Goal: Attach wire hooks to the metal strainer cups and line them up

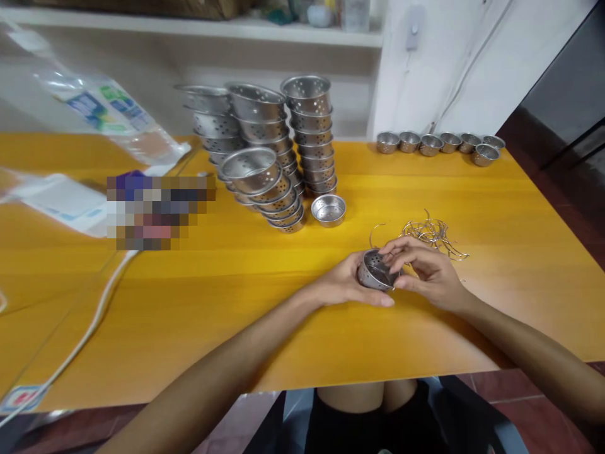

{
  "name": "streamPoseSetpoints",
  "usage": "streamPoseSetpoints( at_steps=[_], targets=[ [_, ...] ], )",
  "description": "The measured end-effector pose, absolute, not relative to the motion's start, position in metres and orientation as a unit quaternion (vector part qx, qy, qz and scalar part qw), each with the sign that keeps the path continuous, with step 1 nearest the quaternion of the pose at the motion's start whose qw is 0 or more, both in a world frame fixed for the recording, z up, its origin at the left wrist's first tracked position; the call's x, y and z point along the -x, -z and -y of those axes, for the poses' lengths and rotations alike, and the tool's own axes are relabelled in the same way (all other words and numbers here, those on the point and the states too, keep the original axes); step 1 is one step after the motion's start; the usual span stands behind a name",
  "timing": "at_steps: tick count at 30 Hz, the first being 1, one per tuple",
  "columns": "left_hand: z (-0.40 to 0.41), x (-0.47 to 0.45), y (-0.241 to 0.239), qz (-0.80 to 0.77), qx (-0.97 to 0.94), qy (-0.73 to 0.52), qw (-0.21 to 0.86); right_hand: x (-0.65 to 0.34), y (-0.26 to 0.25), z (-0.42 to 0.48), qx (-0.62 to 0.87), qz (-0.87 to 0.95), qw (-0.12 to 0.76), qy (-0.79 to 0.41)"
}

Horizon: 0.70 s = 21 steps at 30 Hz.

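Observation:
A small perforated metal cup (374,271) is held between both my hands over the yellow table (236,296). My left hand (347,284) cradles it from below and the left, fingers curled round it. My right hand (423,268) pinches its rim from the right, fingertips on top of the cup. Just behind my right hand lies a tangle of thin wire handles (432,234).
Several leaning stacks of perforated metal cups (269,151) stand at the table's middle back, with a single cup (328,209) in front. A row of small cups (439,144) lines the far right edge. Plastic bags (104,120) and a white cable (89,328) lie at the left.

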<state>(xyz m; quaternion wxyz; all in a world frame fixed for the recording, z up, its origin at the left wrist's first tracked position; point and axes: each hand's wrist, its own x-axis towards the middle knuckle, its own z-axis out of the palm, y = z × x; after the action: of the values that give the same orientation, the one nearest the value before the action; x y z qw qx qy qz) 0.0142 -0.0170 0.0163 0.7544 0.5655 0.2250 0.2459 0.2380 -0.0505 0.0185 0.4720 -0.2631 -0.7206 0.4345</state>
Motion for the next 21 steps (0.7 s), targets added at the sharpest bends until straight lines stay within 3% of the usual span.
streamPoseSetpoints(
  at_steps=[21],
  targets=[
    [0.0145, -0.0121, -0.0137, -0.235, -0.601, -0.238, 0.725, -0.2319, -0.0250, 0.0591, 0.334, 0.727, 0.475, -0.367]
  ],
)
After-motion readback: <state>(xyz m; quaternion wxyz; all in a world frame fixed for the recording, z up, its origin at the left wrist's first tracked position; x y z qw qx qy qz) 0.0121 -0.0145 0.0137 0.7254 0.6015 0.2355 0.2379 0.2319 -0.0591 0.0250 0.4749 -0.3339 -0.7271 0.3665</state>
